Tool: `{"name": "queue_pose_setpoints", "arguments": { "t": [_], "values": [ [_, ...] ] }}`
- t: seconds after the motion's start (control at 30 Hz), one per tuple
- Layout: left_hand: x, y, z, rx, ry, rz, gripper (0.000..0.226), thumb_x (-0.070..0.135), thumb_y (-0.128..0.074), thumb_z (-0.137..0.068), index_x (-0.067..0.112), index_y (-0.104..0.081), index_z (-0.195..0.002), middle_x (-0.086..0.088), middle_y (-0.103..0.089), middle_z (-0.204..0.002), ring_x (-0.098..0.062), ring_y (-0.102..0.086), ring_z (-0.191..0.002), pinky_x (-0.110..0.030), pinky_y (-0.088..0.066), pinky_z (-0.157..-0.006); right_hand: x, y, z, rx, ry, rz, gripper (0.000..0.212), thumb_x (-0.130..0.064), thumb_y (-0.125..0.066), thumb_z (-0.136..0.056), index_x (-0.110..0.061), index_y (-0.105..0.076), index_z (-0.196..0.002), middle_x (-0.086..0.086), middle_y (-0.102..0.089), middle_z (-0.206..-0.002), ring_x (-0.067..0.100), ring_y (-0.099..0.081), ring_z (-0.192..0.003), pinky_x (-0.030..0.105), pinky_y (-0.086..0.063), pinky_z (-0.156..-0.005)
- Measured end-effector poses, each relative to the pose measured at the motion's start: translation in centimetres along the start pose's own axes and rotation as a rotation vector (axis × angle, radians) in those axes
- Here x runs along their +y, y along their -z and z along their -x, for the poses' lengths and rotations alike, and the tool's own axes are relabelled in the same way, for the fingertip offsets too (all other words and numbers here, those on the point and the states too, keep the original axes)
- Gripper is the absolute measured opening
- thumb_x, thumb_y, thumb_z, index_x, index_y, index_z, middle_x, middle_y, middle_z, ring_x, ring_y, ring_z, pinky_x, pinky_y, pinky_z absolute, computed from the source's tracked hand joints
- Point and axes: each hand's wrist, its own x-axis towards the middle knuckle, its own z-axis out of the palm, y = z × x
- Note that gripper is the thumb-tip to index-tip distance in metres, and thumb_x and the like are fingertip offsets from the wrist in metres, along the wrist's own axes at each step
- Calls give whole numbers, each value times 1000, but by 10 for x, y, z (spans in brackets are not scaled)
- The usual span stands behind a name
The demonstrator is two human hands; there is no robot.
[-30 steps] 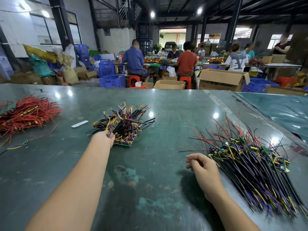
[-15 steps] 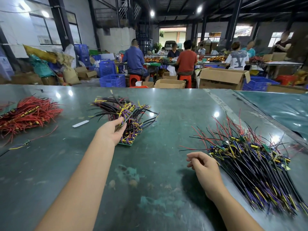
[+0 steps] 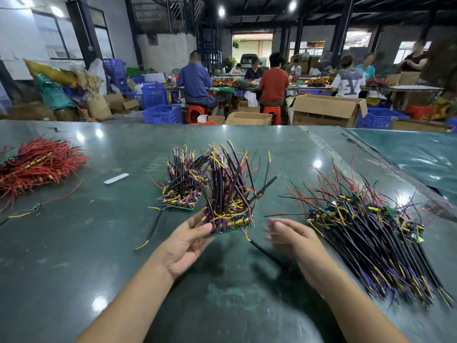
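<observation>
Wired circuit board (image 3: 228,219): held clear of the counter (image 3: 74,243), centre of view, green edge roughly level, its black, purple and yellow leads standing upright and fanning outward.

Left hand (image 3: 184,246): the grip pinches the board's near-left corner, thumb on top, fingers beneath. The board therefore lies up and to the right of that grip.

Right hand (image 3: 294,240): fingers spread and holding nothing, just beside the board's free right edge, apart from it. Judged nearer for taking that side.

One black lead (image 3: 265,252) trails down between the hands. A second wired board (image 3: 181,194) rests behind-left; the pile of loose leads (image 3: 371,231) lies to the right.
</observation>
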Motion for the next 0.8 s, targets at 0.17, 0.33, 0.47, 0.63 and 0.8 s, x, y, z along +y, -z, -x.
{"name": "queue_pose_setpoints", "arguments": {
  "t": [0.17, 0.33, 0.47, 0.63, 0.8],
  "values": [
    [-7, -3, 6, -107, 51, -35, 53, -8, -56, -70, 3, -54, -122, -8, -73, -98, -15, -71, -82, -24, -57, -77, -8, -6, 9, -224, -78, 146, 14, -12, -57, -93, -13, -67, -102, -1, -75, -90, 10, -69, -82, 23, -56, -76],
    [-8, -7, 12, -216, 66, -30, 66, -4, -82, -58, 3, -61, -120, -11, -71, -105, -19, -71, -85, -28, -59, -73, -20, -2, 20, -206, 309, 1479, 24, -49, -51, -90, -35, -62, -107, -17, -67, -96, 7, -55, -100, 24, -39, -82],
    [-9, -8, 13, -207, 63, -128, 61, -9, -66, -70, 5, -52, -128, -12, -68, -113, -21, -70, -91, -29, -58, -77, -23, -6, 18, -22, 309, 1304, 18, -32, -51, -94, -26, -65, -104, -10, -69, -101, 18, -59, -102, 24, -43, -86],
    [-14, -10, 13, -224, 84, -166, 69, -12, -63, -67, 3, -46, -132, -15, -63, -120, -24, -69, -93, -36, -56, -80, -21, -21, 18, -71, -132, -16, 21, -11, -42, -99, -6, -62, -93, 3, -74, -86, 15, -66, -75, 25, -47, -64],
    [-16, -9, 14, -234, 79, -186, 69, -14, -61, -61, 7, -52, -126, -20, -63, -116, -29, -67, -91, -40, -52, -84, -22, -23, 19, -199, -187, -348, 20, -6, -43, -97, 1, -62, -100, 13, -73, -92, 15, -70, -68, 25, -58, -61]
  ]
}}
